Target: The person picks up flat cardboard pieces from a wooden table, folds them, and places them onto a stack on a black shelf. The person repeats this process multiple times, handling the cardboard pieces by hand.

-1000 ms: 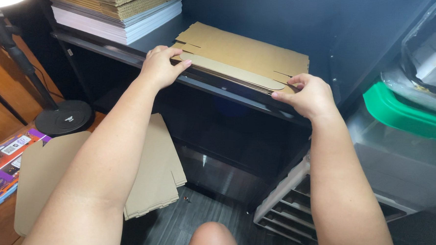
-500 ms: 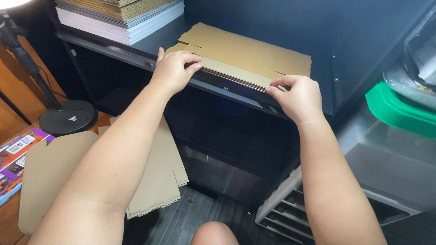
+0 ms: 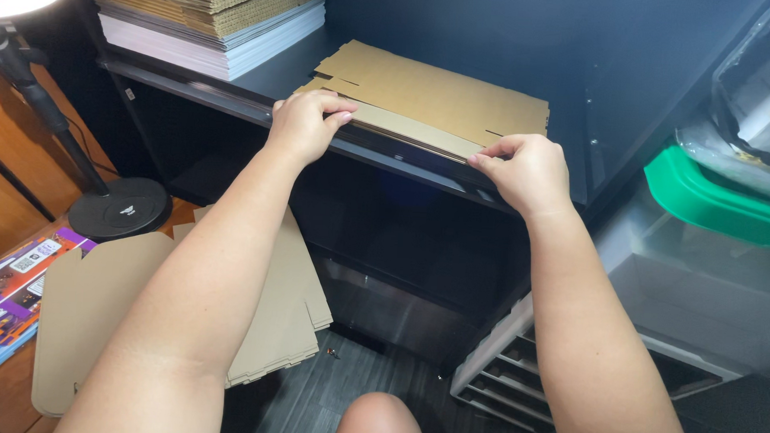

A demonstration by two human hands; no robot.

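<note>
Cardboard blank (image 3: 446, 98): a flat brown die-cut sheet, lying on the dark shelf (image 3: 235, 93), its near flap hanging at the shelf's front edge.
Near flap (image 3: 415, 129): a long narrow strip, already bent a little along its crease and paler than the rest of the sheet.
Left hand (image 3: 305, 122): the fingers are curled over the left end of the flap, the fingertips pressing down on it; it is a closed grip on the cardboard.
Right hand (image 3: 530, 169): it pinches the right end of the same flap between thumb and bent fingers.
How to do it well: I think both ends should be pushed together and evenly, so the fold follows the crease and does not tear at the small slits (these look weak).
Around: a stack of flat cartons (image 3: 212, 10) at the back left of the shelf, more blanks (image 3: 286, 307) on the floor below, a ring light stand (image 3: 117, 209) to the left, a green-rimmed bin (image 3: 714, 201) to the right.
</note>
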